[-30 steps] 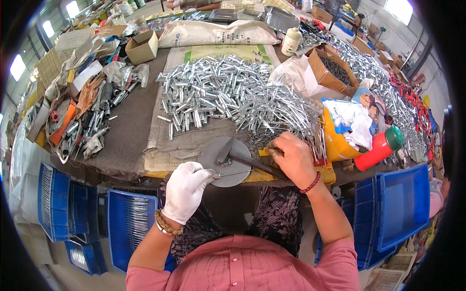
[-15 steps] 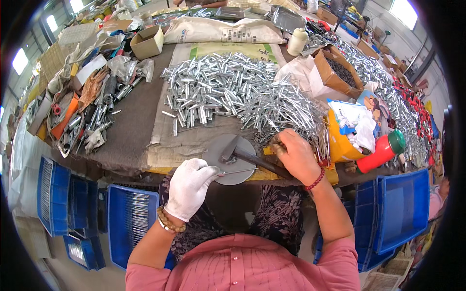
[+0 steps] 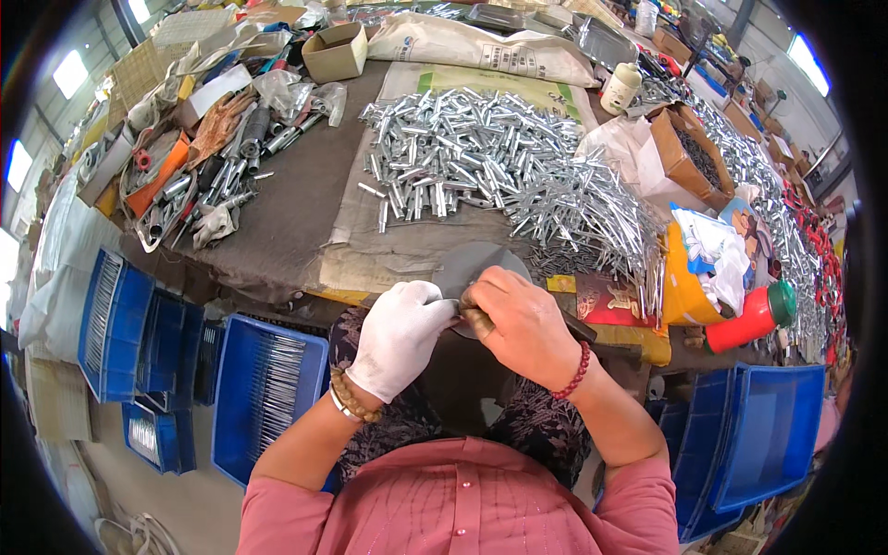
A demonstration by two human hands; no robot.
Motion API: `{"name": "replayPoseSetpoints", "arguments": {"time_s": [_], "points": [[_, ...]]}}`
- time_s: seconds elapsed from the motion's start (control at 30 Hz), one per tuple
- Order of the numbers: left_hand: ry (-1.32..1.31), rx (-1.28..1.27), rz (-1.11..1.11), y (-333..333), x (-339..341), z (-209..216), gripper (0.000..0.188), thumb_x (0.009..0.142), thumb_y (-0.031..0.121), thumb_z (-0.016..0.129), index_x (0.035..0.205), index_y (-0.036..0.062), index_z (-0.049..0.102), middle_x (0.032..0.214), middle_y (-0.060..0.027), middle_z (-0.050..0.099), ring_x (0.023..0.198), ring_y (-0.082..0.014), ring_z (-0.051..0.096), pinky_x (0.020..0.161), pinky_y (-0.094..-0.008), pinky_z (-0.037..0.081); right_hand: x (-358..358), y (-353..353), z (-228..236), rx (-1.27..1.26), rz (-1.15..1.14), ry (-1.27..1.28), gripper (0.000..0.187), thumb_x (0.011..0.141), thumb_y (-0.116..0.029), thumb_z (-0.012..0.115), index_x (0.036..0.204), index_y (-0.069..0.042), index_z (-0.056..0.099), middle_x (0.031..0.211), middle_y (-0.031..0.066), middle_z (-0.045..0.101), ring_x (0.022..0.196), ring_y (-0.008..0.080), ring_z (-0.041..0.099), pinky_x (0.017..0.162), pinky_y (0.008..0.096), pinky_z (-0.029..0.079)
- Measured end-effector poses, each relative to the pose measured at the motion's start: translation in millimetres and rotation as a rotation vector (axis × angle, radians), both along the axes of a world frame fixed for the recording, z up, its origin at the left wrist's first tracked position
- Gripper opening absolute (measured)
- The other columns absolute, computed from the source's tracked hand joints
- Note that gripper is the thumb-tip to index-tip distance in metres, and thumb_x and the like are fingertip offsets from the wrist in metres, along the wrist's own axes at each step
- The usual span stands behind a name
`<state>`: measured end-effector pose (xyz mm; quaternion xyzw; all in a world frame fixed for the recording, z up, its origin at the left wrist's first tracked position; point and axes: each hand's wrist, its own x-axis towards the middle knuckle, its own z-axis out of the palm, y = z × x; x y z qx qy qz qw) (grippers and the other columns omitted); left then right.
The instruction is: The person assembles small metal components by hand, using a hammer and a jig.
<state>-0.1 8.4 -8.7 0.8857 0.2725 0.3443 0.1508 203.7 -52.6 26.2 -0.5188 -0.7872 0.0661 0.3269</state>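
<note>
My left hand [image 3: 400, 340], in a white glove, is closed in a pinch in front of my chest. My bare right hand [image 3: 529, 331] meets it fingertip to fingertip, its thumb and fingers pressed together. The thin metal rod that the left hand held half a second ago is now hidden between the fingers. What the right fingers pinch is too small to make out. Both hands are over the near edge of a round grey metal disc [image 3: 462, 265]. Behind the right hand lies a hammer, mostly covered; its dark handle end [image 3: 580, 330] shows.
Beyond the disc are piles of short metal tubes [image 3: 444, 153] and thin metal rods [image 3: 592, 211]. A red bottle with a green lid [image 3: 751, 319] lies at right, near a cardboard box [image 3: 689, 157]. Blue bins [image 3: 227, 407] stand at both sides below the table.
My right hand has moved left from beside the hammer handle to meet my left hand. The rod between them has gone out of sight. The whole view has shifted slightly.
</note>
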Motion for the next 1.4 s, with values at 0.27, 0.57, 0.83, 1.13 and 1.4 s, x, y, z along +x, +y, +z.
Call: {"name": "replayPoseSetpoints", "arguments": {"time_s": [0.27, 0.57, 0.83, 1.13, 1.4], "points": [[-0.039, 0.008, -0.001, -1, -2, 1, 0.016, 0.084, 0.011, 0.08, 0.099, 0.0096, 0.076, 0.091, -0.0084, 0.065, 0.088, -0.0326, 0.065, 0.078, -0.0441, 0.054, 10, -6, -1, -0.061, -0.028, 0.048, 0.011, 0.092, -0.01, 0.073, 0.097, -0.002, 0.066, 0.096, 0.0146, 0.064, 0.09, 0.0374, 0.067, 0.077, 0.0456, 0.055], [0.005, -0.005, -0.011, 0, -1, 2, 0.016, 0.084, 0.012, 0.08, 0.099, 0.0094, 0.076, 0.091, -0.0091, 0.065, 0.09, -0.0327, 0.065, 0.08, -0.0432, 0.053, 7, -2, 14, -0.023, 0.021, -0.113, 0.01, 0.089, -0.007, 0.071, 0.093, -0.004, 0.063, 0.095, 0.0121, 0.06, 0.09, 0.0344, 0.065, 0.078, 0.0447, 0.054], [-0.009, -0.039, 0.011, 1, 1, -2, 0.013, 0.081, 0.009, 0.079, 0.092, 0.0078, 0.074, 0.085, -0.0102, 0.064, 0.087, -0.0337, 0.065, 0.079, -0.0441, 0.053, 3, 5, 29, 0.015, 0.114, -0.352, 0.01, 0.084, -0.008, 0.07, 0.09, -0.006, 0.061, 0.095, 0.0094, 0.057, 0.091, 0.0283, 0.065, 0.077, 0.0408, 0.056], [0.009, -0.006, 0.009, -1, 1, 1, 0.014, 0.08, 0.008, 0.08, 0.09, 0.0061, 0.071, 0.09, -0.0101, 0.064, 0.089, -0.0331, 0.065, 0.078, -0.0435, 0.053, 2, 1, 11, 0.022, 0.03, -0.23, 0.014, 0.084, -0.005, 0.072, 0.093, -0.005, 0.061, 0.095, 0.0113, 0.057, 0.092, 0.0323, 0.065, 0.078, 0.0451, 0.056], [-0.021, -0.012, 0.02, -1, 1, -2, 0.016, 0.08, 0.007, 0.082, 0.093, 0.0071, 0.074, 0.09, -0.0097, 0.064, 0.089, -0.0327, 0.065, 0.079, -0.0431, 0.054, 6, 1, 3, 0.029, 0.026, -0.158, 0.02, 0.081, -0.007, 0.075, 0.095, -0.005, 0.061, 0.097, 0.0116, 0.058, 0.093, 0.0333, 0.066, 0.081, 0.0465, 0.056]]}}
